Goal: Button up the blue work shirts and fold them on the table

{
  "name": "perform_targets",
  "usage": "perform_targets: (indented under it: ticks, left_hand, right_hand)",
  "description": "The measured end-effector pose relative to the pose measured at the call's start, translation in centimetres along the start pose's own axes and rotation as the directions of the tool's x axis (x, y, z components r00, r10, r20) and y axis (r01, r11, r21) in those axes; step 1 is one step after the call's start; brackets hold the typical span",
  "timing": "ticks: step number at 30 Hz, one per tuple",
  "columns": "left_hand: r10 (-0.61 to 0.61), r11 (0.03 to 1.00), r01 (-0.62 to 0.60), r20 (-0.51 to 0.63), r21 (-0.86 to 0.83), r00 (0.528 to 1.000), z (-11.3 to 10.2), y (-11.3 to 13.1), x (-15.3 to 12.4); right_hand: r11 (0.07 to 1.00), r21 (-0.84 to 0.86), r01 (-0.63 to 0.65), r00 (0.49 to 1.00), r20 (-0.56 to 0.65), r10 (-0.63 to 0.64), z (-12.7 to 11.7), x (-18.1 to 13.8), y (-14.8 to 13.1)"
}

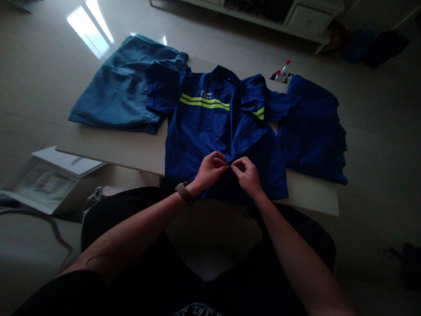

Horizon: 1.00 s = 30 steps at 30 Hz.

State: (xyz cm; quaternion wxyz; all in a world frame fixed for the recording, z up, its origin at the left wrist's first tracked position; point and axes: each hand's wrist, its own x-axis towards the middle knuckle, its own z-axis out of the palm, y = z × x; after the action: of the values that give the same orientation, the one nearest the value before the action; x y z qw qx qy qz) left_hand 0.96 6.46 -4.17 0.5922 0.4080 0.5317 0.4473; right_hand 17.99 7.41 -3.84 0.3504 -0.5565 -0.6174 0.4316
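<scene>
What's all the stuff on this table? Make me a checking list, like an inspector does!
Surface: pale low table, dimly lit.
Job's things: blue work shirt with yellow-green stripes lies flat, front partly open.
Clutter: lighter blue garment at the left, dark blue garment at the right, small packet behind.
Grippers: left hand and right hand pinch the shirt's front edges together low down.
Cables: dark cord on the floor, left.
Surroundings: white box on the floor, white cabinet behind.
</scene>
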Motion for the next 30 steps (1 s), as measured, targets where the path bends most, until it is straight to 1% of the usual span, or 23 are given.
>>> perform_targets:
  ticks: [2, 4, 6, 8, 10, 11, 13, 14, 16, 18, 21, 25, 27, 30]
  left_hand:
    - [-0.013, 1.0, 0.013, 0.027, 0.017, 1.0, 0.0, 0.0, -0.1]
    - [0.005, 0.998, -0.008, 0.045, 0.059, 0.999, 0.0, -0.1, -0.2]
    - [0.053, 0.992, -0.058, 0.044, 0.115, 0.998, 0.1, -0.3, -0.4]
    - [0.103, 0.982, -0.107, 0.033, 0.157, 0.994, 0.2, -0.4, -0.6]
    - [0.124, 0.982, -0.125, 0.021, 0.144, 0.992, 0.3, -0.6, -0.6]
    - [0.116, 0.987, -0.116, 0.009, 0.115, 0.993, 0.4, -0.6, -0.5]
    - [0.069, 0.997, -0.069, -0.019, 0.036, 0.997, 0.4, -0.5, -0.4]
    - [0.04, 0.999, -0.04, -0.031, -0.002, 0.999, 0.3, -0.4, -0.3]
    - [-0.009, 0.998, 0.007, -0.035, -0.055, 0.999, 0.3, -0.2, -0.3]
    - [-0.028, 0.997, 0.027, -0.012, -0.073, 1.0, 0.3, 0.0, -0.4]
    - [-0.011, 0.999, 0.012, 0.022, -0.038, 1.0, 0.5, 0.0, -0.5]
    - [0.014, 0.999, -0.016, 0.04, 0.032, 0.999, 0.6, -0.3, -0.6]
    - [-0.014, 0.997, 0.009, 0.062, 0.077, 0.998, 0.5, -0.3, -0.8]
    - [-0.068, 0.988, 0.05, 0.126, 0.146, 0.99, 0.3, -0.1, -1.3]
  right_hand:
    - [0.995, 0.076, -0.072, 0.997, 0.001, 0.072, 0.1, 0.2, 0.5]
    - [0.965, 0.186, -0.183, 0.983, 0.04, 0.178, 0.4, 0.2, 0.9]
    - [0.901, 0.313, -0.301, 0.953, 0.104, 0.283, 0.6, 0.2, 1.2]
    - [0.818, 0.425, -0.387, 0.922, 0.15, 0.358, 0.8, 0.1, 1.4]
    - [0.746, 0.511, -0.426, 0.901, 0.167, 0.4, 0.8, 0.1, 1.6]
    - [0.72, 0.542, -0.434, 0.895, 0.171, 0.411, 0.8, 0.2, 1.6]
    - [0.702, 0.565, -0.435, 0.893, 0.165, 0.42, 0.8, 0.3, 1.9]
    - [0.718, 0.551, -0.426, 0.896, 0.147, 0.418, 0.8, 0.3, 2.0]
    - [0.789, 0.483, -0.381, 0.915, 0.073, 0.397, 0.8, 0.4, 2.2]
    - [0.857, 0.407, -0.317, 0.937, -0.004, 0.349, 1.0, 0.4, 2.5]
    - [0.896, 0.363, -0.254, 0.955, -0.052, 0.292, 1.3, 0.4, 2.9]
    - [0.91, 0.347, -0.227, 0.954, -0.107, 0.279, 1.3, 0.7, 3.3]
    - [0.921, 0.335, -0.198, 0.952, -0.16, 0.262, 1.1, 0.8, 3.5]
    - [0.946, 0.287, -0.149, 0.947, -0.233, 0.22, 0.8, 0.8, 3.6]
